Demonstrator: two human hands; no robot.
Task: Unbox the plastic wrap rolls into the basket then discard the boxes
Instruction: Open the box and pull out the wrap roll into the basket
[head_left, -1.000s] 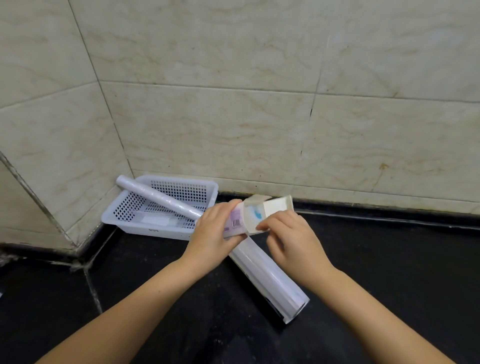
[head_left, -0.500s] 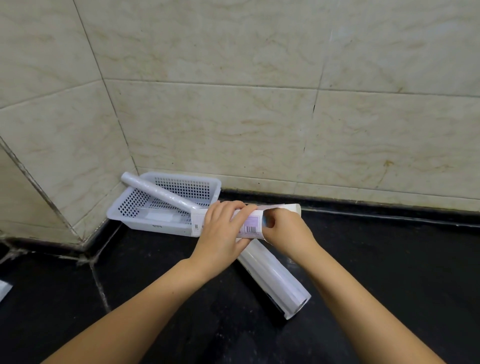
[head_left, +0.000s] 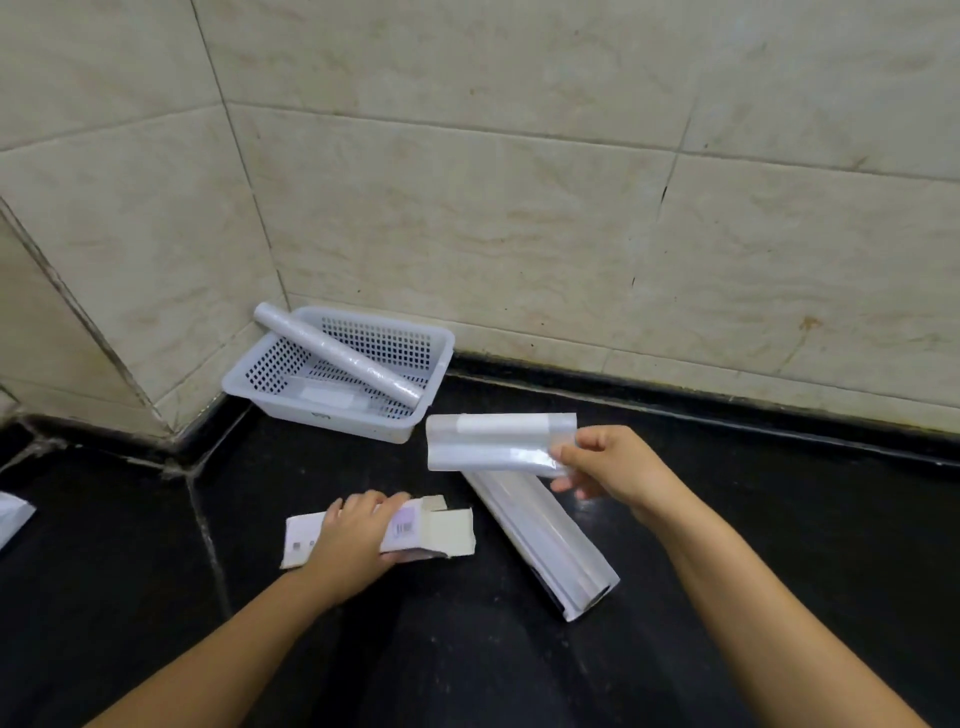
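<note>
My right hand (head_left: 613, 465) grips the right end of a plastic wrap roll (head_left: 493, 441), held level above the black counter, just right of the white perforated basket (head_left: 260, 382). One roll (head_left: 337, 356) lies slanted in the basket, its far end resting on the back left rim. My left hand (head_left: 356, 540) holds an empty white box (head_left: 447, 530) with its end flap open, low over the counter. Another long white box (head_left: 545, 535) lies diagonally on the counter under the held roll.
The basket sits in the corner where the tiled walls (head_left: 467, 234) meet the black counter (head_left: 467, 649). A white paper or box corner (head_left: 13, 517) shows at the left edge.
The roll has come out of the box: my right hand pulled it to the right, while my left hand carried the emptied box down and toward me.
</note>
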